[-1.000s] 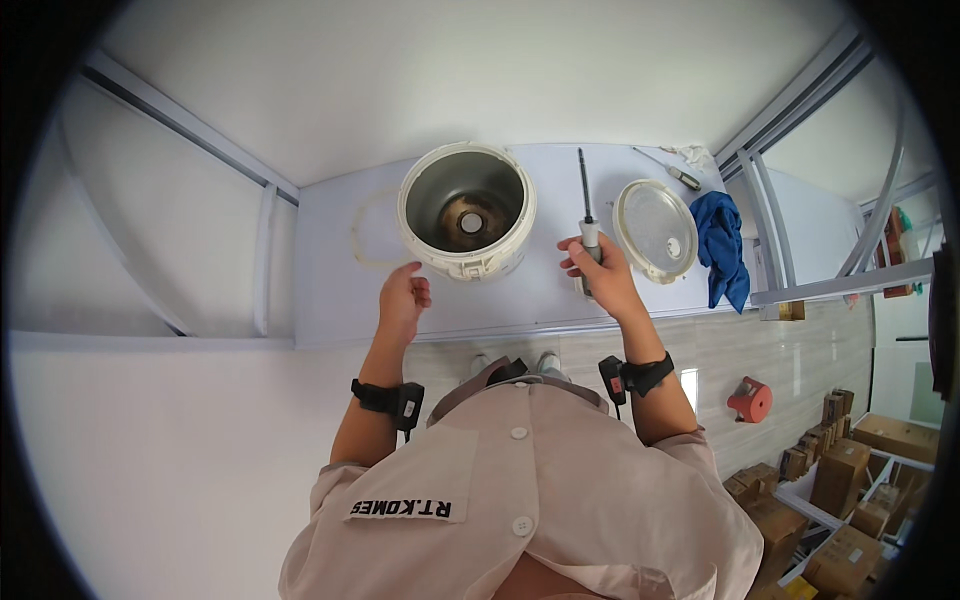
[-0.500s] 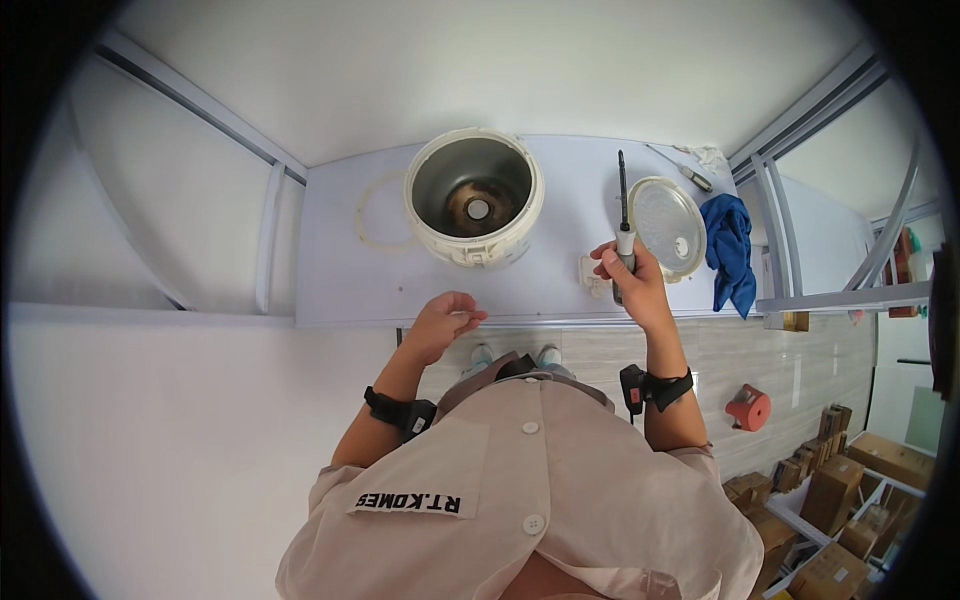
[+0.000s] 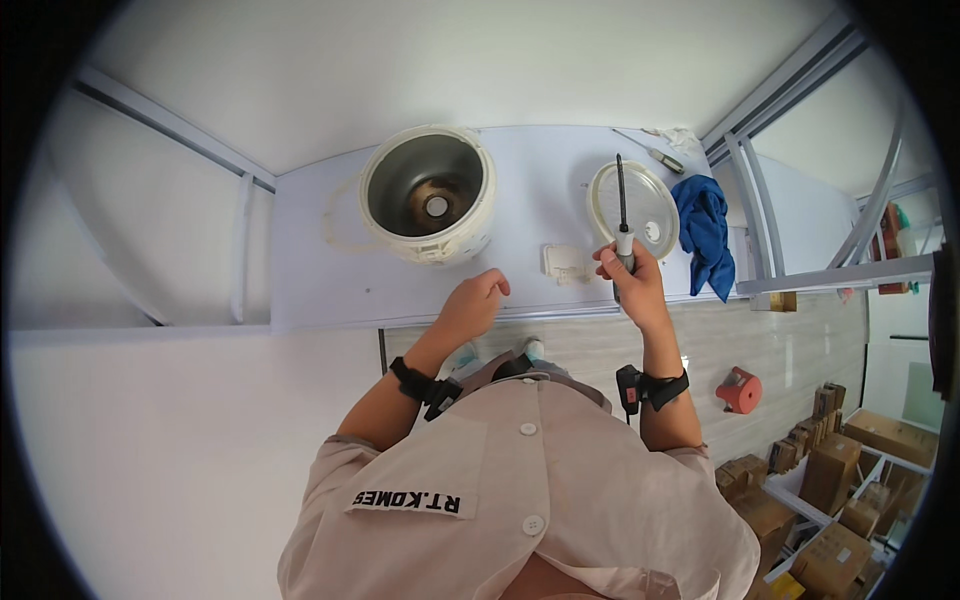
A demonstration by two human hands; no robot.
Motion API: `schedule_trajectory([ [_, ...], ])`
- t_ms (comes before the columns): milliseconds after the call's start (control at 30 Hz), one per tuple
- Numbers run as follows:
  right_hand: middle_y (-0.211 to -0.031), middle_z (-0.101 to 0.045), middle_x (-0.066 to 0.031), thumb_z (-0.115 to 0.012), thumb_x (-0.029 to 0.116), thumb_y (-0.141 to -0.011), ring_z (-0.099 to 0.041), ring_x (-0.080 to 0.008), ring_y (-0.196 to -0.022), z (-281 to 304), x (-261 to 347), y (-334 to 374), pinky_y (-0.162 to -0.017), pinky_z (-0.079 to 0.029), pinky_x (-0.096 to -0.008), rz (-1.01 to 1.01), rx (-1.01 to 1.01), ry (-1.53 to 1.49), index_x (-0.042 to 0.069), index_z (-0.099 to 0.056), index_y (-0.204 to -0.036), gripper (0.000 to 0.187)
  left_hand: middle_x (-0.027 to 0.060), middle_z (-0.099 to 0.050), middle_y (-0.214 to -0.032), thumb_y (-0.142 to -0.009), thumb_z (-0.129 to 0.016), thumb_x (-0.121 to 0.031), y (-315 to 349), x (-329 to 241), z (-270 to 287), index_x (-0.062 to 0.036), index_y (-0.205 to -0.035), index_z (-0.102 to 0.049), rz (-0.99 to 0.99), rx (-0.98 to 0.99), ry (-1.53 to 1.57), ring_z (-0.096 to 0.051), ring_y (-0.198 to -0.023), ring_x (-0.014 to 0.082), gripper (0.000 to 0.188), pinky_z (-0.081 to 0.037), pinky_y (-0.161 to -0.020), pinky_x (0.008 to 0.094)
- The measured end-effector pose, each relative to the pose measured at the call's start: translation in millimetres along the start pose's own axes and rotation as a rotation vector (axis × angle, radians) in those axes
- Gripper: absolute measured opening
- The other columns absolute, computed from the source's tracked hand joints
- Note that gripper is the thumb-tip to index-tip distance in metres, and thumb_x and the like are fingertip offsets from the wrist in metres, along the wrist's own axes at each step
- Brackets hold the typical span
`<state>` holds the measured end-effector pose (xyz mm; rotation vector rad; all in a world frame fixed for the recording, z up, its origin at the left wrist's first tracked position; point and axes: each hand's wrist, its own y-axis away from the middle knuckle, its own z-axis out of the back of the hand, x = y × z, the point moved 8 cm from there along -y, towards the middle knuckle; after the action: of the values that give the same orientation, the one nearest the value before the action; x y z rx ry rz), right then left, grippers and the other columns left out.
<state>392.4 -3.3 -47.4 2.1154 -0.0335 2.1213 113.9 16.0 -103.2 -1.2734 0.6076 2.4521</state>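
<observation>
My right hand (image 3: pixel 637 280) is closed round the grey handle of a screwdriver (image 3: pixel 623 195). Its dark shaft points up and away, in front of a round pale lid-like disc (image 3: pixel 661 205) on the table. My left hand (image 3: pixel 473 304), fingers curled in with nothing visible in them, hovers by the table's front edge. Beyond it stands a cream rice cooker body (image 3: pixel 440 250), open at the top, with a grey inside and brown stains round a light disc at the bottom. A small cream plastic piece (image 3: pixel 566 264) lies between my hands.
A blue cloth (image 3: pixel 706 235) lies right of the disc, with a second screwdriver (image 3: pixel 664 159) behind. A thin pale ring (image 3: pixel 340 215) rests left of the cooker. Metal frame posts flank the table (image 3: pixel 540 220). A red stool (image 3: pixel 740 391) and cardboard boxes (image 3: pixel 833 480) are at right.
My left hand has moved right and its fingers have curled in. The view has shifted, so the table things appear farther left. My right hand still holds the screwdriver.
</observation>
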Motion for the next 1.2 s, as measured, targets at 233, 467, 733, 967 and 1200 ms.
schedule_trajectory([
  [233,-0.094,-0.072,-0.0013,-0.075,0.019,-0.106,-0.066,-0.0108,-0.086,38.0,0.5,17.2,-0.080,-0.053,-0.0278,-0.005,-0.044,0.022,0.003,-0.071,-0.108,0.017,0.0224,-0.072,-0.098,-0.108,-0.059,-0.027,-55.5,-33.2,-42.9,-0.0039,-0.142,-0.056,-0.087,-0.069,-0.305,-0.069,-0.091,0.0427,0.041,-0.056,-0.085,0.0512],
  [467,-0.093,-0.071,-0.0002,-0.075,0.020,-0.106,-0.064,-0.0099,-0.085,71.8,-3.0,26.1,-0.079,-0.051,-0.0269,0.008,-0.079,0.033,0.003,-0.071,-0.108,0.017,0.0172,-0.059,-0.129,-0.084,-0.089,-0.047,-75.3,-40.6,-78.1,-0.0051,-0.159,-0.049,-0.085,0.031,-0.597,-0.062,-0.116,0.0364,0.094,-0.056,-0.099,0.0465],
  [733,-0.091,-0.070,0.0005,-0.075,0.020,-0.106,-0.064,-0.0093,-0.084,89.9,-3.6,23.1,-0.079,-0.051,-0.0267,0.027,-0.078,-0.003,0.004,-0.072,-0.107,0.017,0.0166,-0.058,-0.127,-0.075,-0.096,-0.045,-89.0,-40.5,-78.6,-0.0096,-0.149,-0.059,-0.038,-0.033,-0.543,-0.060,-0.121,0.0369,0.090,-0.056,-0.102,0.0462],
  [967,-0.106,-0.075,-0.0060,-0.075,0.024,-0.107,-0.068,-0.0125,-0.089,97.0,-15.7,8.9,-0.083,-0.057,-0.0296,0.013,0.005,0.089,0.004,-0.069,-0.114,0.021,0.0166,-0.057,-0.129,-0.073,-0.096,-0.049,-92.1,-41.5,-74.5,-0.0125,-0.143,-0.064,-0.022,-0.021,-0.542,-0.059,-0.124,0.0376,0.085,-0.055,-0.102,0.0477],
  [1200,-0.105,-0.074,-0.0052,-0.077,0.021,-0.105,-0.067,-0.0122,-0.089,91.5,-5.7,-1.2,-0.083,-0.055,-0.0283,0.037,0.032,0.117,0.004,-0.068,-0.112,0.020,0.0178,-0.065,-0.118,-0.077,-0.091,-0.057,-85.7,-53.2,-59.5,-0.0006,-0.132,-0.070,-0.006,-0.103,-0.319,-0.067,-0.113,0.0364,0.081,-0.056,-0.098,0.0447],
])
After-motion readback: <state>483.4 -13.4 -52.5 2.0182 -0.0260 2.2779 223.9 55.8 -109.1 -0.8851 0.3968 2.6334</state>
